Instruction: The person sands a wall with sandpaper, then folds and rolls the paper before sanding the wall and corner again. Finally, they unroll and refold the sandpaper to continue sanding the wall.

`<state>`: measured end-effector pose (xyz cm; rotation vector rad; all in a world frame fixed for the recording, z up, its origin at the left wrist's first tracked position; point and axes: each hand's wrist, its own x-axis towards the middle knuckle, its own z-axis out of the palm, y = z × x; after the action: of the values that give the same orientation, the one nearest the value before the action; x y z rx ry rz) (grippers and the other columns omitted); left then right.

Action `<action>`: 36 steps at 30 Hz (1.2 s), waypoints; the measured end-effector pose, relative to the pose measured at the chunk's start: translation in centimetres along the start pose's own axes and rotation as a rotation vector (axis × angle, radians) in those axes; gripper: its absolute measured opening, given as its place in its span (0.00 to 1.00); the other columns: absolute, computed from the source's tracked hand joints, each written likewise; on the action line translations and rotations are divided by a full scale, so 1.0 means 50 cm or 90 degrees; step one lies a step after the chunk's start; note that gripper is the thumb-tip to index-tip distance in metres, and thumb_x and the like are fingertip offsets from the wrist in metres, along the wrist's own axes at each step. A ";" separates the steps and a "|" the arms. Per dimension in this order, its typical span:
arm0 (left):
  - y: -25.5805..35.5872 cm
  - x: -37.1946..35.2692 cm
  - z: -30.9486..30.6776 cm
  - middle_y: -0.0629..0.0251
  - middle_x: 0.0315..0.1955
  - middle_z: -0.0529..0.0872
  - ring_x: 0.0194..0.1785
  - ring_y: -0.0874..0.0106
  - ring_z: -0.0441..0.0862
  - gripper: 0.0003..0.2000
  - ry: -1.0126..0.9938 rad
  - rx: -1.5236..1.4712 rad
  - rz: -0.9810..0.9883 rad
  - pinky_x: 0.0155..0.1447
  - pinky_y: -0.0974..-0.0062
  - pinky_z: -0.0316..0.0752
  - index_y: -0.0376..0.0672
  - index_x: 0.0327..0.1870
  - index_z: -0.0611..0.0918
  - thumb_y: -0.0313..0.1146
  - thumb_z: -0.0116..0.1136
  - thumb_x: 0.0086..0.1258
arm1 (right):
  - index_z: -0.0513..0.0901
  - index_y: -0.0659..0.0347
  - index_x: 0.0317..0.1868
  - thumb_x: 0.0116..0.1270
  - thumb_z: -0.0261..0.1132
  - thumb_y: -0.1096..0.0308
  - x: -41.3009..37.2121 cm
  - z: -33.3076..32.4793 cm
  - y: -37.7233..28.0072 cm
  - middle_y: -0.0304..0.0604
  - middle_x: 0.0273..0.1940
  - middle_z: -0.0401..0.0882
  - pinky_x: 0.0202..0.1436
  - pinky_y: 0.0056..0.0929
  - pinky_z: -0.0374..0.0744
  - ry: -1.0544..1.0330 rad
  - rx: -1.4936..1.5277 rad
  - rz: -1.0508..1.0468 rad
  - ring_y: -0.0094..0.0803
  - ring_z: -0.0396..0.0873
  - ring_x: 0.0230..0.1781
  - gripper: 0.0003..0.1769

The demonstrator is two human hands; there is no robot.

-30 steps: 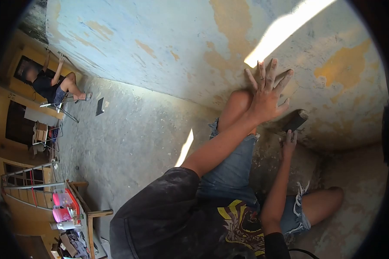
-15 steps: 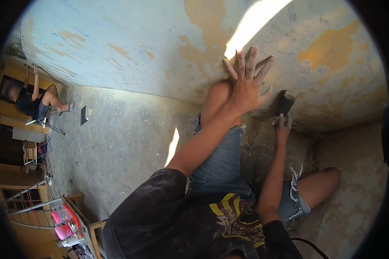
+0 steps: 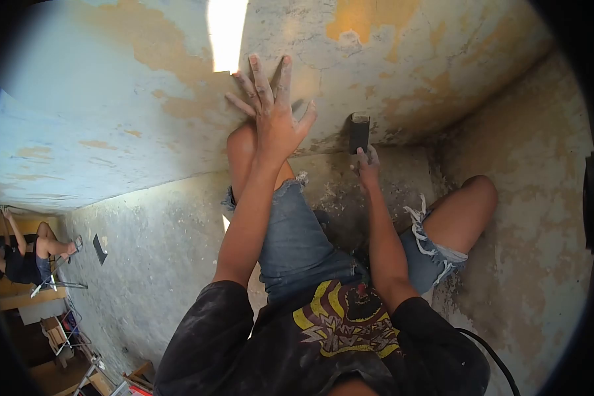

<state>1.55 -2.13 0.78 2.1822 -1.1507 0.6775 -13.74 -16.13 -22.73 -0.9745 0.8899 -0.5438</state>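
Note:
My left hand [image 3: 275,122] lies flat against the wall [image 3: 198,132], fingers spread, with pale dust on them. To its right, my right hand [image 3: 369,165] grips the lower end of a sanding block [image 3: 358,134] wrapped in dark sandpaper. The block is upright against the low part of the wall, its pale end showing at the top. Worn pale blue paint and orange-yellow patches cover the wall around both hands. My bent knees are on either side of the right forearm.
Another person [image 3: 23,254] sits at the far left, arms raised to the wall. A dark sheet [image 3: 99,249] lies on the concrete floor [image 3: 158,264]. Metal-framed furniture [image 3: 69,330] stands at lower left. A second wall [image 3: 534,198] meets this one in a corner at right.
My view has turned to the right, so the hands and wall appear further left. My left hand stays spread on the wall; my right hand keeps hold of the sanding block.

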 end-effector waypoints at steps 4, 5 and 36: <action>-0.004 -0.010 0.000 0.50 0.82 0.34 0.81 0.36 0.23 0.48 0.006 -0.031 -0.009 0.70 0.20 0.21 0.58 0.82 0.58 0.48 0.69 0.59 | 0.72 0.50 0.68 0.71 0.70 0.52 -0.003 0.032 -0.059 0.31 0.54 0.78 0.41 0.24 0.81 -0.048 0.088 -0.049 0.20 0.76 0.50 0.30; -0.002 -0.014 0.000 0.50 0.82 0.34 0.81 0.36 0.23 0.48 -0.002 -0.043 -0.002 0.70 0.20 0.21 0.58 0.82 0.58 0.48 0.69 0.59 | 0.72 0.51 0.68 0.71 0.70 0.52 -0.012 0.031 -0.071 0.31 0.54 0.78 0.40 0.23 0.81 -0.077 0.131 -0.059 0.20 0.76 0.50 0.30; 0.001 0.001 0.020 0.46 0.82 0.32 0.81 0.36 0.20 0.49 0.027 0.019 -0.012 0.70 0.21 0.20 0.59 0.82 0.56 0.46 0.70 0.58 | 0.71 0.59 0.69 0.70 0.71 0.55 0.005 -0.019 0.048 0.37 0.53 0.79 0.37 0.28 0.84 0.047 0.063 0.025 0.25 0.76 0.51 0.33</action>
<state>1.71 -2.86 0.10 2.1898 -1.1029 0.7328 -14.38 -15.61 -25.21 -0.8505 0.9372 -0.5871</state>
